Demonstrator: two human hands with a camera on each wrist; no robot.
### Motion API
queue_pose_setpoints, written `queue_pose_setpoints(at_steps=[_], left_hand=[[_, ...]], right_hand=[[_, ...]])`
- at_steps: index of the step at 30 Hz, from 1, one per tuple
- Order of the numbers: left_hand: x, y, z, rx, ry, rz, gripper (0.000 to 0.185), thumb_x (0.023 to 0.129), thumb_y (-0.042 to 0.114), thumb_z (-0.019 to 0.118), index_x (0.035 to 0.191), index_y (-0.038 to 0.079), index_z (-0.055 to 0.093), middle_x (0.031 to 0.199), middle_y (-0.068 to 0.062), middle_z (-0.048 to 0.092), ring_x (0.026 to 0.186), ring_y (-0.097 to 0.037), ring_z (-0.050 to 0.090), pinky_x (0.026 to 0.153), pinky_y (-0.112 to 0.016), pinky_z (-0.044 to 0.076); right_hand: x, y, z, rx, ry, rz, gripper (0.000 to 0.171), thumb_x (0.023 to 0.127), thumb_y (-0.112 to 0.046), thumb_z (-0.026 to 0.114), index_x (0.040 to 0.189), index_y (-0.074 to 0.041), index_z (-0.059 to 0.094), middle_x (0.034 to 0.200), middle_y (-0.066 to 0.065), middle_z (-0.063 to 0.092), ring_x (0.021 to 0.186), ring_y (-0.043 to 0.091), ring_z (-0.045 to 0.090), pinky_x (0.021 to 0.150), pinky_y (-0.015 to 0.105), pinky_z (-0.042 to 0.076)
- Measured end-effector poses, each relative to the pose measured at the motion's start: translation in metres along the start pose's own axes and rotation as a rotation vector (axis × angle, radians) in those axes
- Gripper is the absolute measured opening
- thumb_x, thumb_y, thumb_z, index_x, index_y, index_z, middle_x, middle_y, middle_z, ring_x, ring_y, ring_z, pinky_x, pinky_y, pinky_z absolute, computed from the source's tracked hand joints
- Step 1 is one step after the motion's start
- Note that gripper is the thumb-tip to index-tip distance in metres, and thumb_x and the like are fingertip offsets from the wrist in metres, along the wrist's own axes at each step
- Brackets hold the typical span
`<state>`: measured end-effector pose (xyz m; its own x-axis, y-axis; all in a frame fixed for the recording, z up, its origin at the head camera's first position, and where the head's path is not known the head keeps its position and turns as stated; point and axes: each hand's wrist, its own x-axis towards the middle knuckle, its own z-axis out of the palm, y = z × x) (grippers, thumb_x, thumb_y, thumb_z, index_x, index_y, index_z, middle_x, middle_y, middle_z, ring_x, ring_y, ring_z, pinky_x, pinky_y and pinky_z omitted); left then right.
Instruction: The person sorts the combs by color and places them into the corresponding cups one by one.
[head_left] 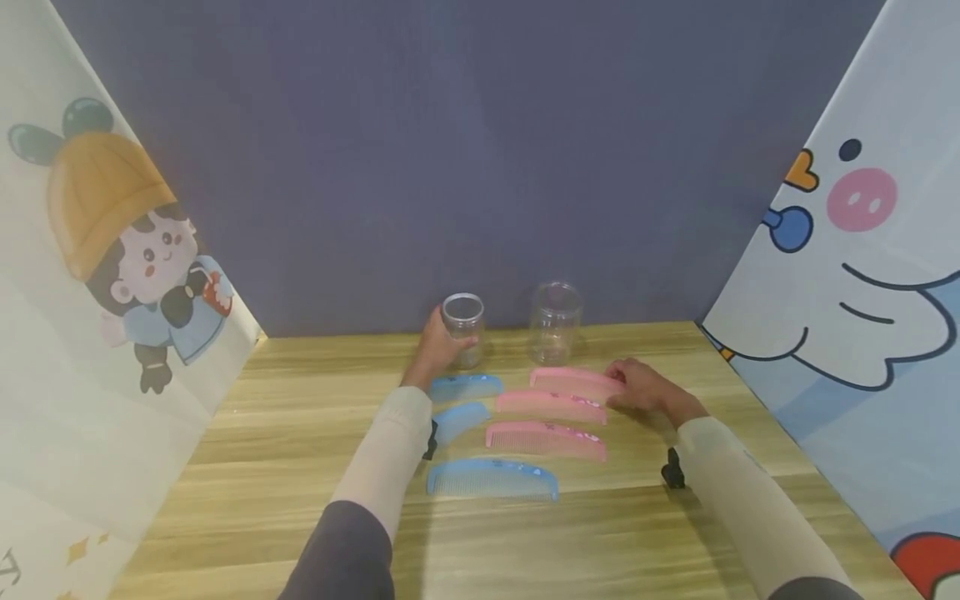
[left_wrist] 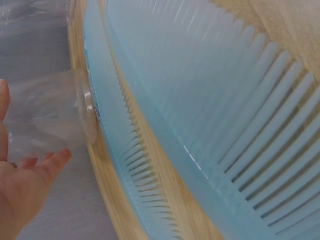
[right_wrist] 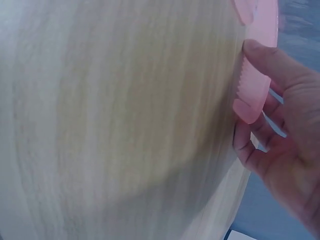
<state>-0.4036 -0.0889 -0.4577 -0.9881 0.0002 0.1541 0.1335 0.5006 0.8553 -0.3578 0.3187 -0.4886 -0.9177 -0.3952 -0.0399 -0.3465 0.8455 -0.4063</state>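
My left hand [head_left: 441, 343] grips a clear plastic jar [head_left: 467, 354] from its left side, thumb across the front. In the left wrist view the jar [left_wrist: 50, 110] stands on the table behind the blue combs, fingers [left_wrist: 52, 162] round it. At the right end of the farthest pink comb [head_left: 573, 381], my right hand [head_left: 645, 387] pinches it. The right wrist view has the thumb on the toothed side of that comb [right_wrist: 254, 90]. Two more pink combs, a middle one [head_left: 551, 406] and a nearer one [head_left: 546, 439], lie below it.
Another clear jar [head_left: 556, 325] stands right of the gripped one, near the dark back wall [head_left: 480, 167]. Blue combs lie at the left, one far [head_left: 467, 386], one by the left wrist [head_left: 461, 422], one nearest [head_left: 492, 479]. Cartoon-printed panels flank the wooden table [head_left: 300, 467].
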Motion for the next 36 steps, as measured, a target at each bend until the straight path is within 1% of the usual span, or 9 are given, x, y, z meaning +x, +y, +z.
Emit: queue_pose_setpoints(at_steps=[4, 6, 12, 18, 20, 25, 27, 31, 36], left_hand=[[0.000, 0.000, 0.003, -0.008, 0.009, 0.001, 0.104, 0.080, 0.024, 0.088, 0.158, 0.000, 0.023, 0.156, -0.024, 0.040, 0.146, -0.040, 0.041, 0.124, -0.054, 0.031], [0.000, -0.001, 0.004, -0.005, 0.011, 0.004, 0.104, 0.080, 0.024, 0.088, 0.158, 0.000, 0.024, 0.156, -0.024, 0.041, 0.145, -0.041, 0.041, 0.124, -0.054, 0.032], [0.000, -0.003, 0.006, 0.024, 0.014, -0.016, 0.102, 0.080, 0.026, 0.088, 0.157, -0.001, 0.026, 0.155, -0.024, 0.042, 0.144, -0.040, 0.043, 0.123, -0.052, 0.034], [-0.001, 0.000, 0.003, 0.013, 0.026, -0.015, 0.102, 0.080, 0.026, 0.087, 0.157, -0.001, 0.025, 0.155, -0.025, 0.043, 0.144, -0.041, 0.043, 0.123, -0.054, 0.034], [0.000, 0.001, 0.002, 0.015, 0.025, -0.018, 0.102, 0.081, 0.027, 0.087, 0.157, -0.001, 0.025, 0.155, -0.025, 0.042, 0.144, -0.041, 0.042, 0.123, -0.054, 0.033], [-0.001, 0.002, 0.001, 0.025, 0.015, -0.029, 0.103, 0.082, 0.028, 0.086, 0.158, 0.000, 0.023, 0.157, -0.024, 0.039, 0.146, -0.041, 0.040, 0.124, -0.054, 0.032], [-0.002, 0.002, 0.000, 0.024, 0.014, -0.028, 0.103, 0.082, 0.028, 0.086, 0.158, 0.000, 0.023, 0.157, -0.025, 0.039, 0.146, -0.041, 0.040, 0.124, -0.054, 0.032], [-0.004, 0.002, 0.000, 0.019, 0.010, -0.018, 0.102, 0.082, 0.028, 0.086, 0.157, -0.002, 0.023, 0.157, -0.025, 0.039, 0.146, -0.042, 0.040, 0.124, -0.054, 0.031], [-0.004, 0.004, 0.000, 0.012, 0.000, -0.018, 0.101, 0.084, 0.025, 0.085, 0.157, -0.003, 0.022, 0.158, -0.026, 0.037, 0.147, -0.043, 0.038, 0.124, -0.055, 0.030]], right_hand=[[-0.001, 0.000, 0.000, 0.031, -0.018, 0.032, 0.039, 0.080, -0.019, 0.080, 0.113, -0.005, 0.064, 0.101, 0.007, 0.066, 0.088, 0.019, 0.057, 0.083, 0.038, 0.051], [-0.002, 0.001, 0.001, 0.038, -0.024, 0.053, 0.041, 0.080, -0.018, 0.079, 0.115, -0.006, 0.062, 0.102, 0.008, 0.067, 0.089, 0.020, 0.058, 0.084, 0.038, 0.052], [-0.009, 0.003, 0.001, 0.060, -0.044, 0.073, 0.060, 0.082, -0.025, 0.079, 0.132, -0.002, 0.055, 0.119, 0.021, 0.066, 0.103, 0.029, 0.063, 0.094, 0.051, 0.055], [-0.009, 0.004, 0.000, 0.061, -0.032, 0.026, 0.070, 0.082, -0.027, 0.082, 0.137, 0.004, 0.052, 0.117, 0.024, 0.066, 0.101, 0.030, 0.062, 0.093, 0.053, 0.054], [-0.009, 0.003, 0.000, 0.057, -0.031, 0.013, 0.067, 0.082, -0.025, 0.082, 0.136, 0.004, 0.054, 0.113, 0.021, 0.067, 0.097, 0.027, 0.061, 0.090, 0.049, 0.055], [-0.006, 0.000, 0.002, 0.066, -0.018, -0.011, 0.044, 0.082, -0.017, 0.079, 0.120, 0.000, 0.066, 0.100, 0.010, 0.068, 0.084, 0.018, 0.056, 0.077, 0.035, 0.051], [-0.005, -0.001, 0.004, 0.069, -0.008, -0.016, 0.037, 0.081, -0.015, 0.077, 0.115, -0.002, 0.069, 0.098, 0.008, 0.069, 0.083, 0.017, 0.055, 0.076, 0.033, 0.050], [-0.005, -0.001, 0.005, 0.019, 0.009, -0.010, 0.039, 0.078, -0.015, 0.076, 0.113, -0.002, 0.069, 0.099, 0.009, 0.070, 0.084, 0.016, 0.058, 0.078, 0.034, 0.053], [-0.003, -0.006, 0.004, -0.072, 0.010, 0.019, 0.044, 0.074, -0.015, 0.073, 0.115, 0.000, 0.067, 0.098, 0.007, 0.069, 0.083, 0.017, 0.057, 0.075, 0.033, 0.052]])
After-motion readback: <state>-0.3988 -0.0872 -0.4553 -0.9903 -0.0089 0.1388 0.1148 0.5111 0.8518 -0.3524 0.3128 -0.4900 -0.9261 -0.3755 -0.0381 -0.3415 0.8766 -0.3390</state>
